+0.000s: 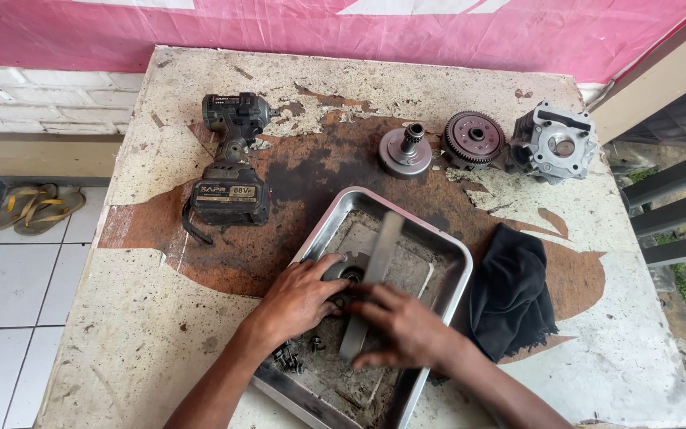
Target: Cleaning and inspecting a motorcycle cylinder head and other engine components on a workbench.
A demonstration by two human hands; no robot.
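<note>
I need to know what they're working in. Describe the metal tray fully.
The metal tray is a shallow rectangular pan of silvery steel with rounded corners and a raised rim, lying flat and askew on the worn workbench, its near corner cut off by the frame. Its floor is grimy. Inside, the left hand presses a round metal part, the right hand holds a blurred flat grey bar, and small bolts lie loose. A black rag lies beside it.

left hand (303,295) curled (palm down), right hand (406,326) flat
</note>
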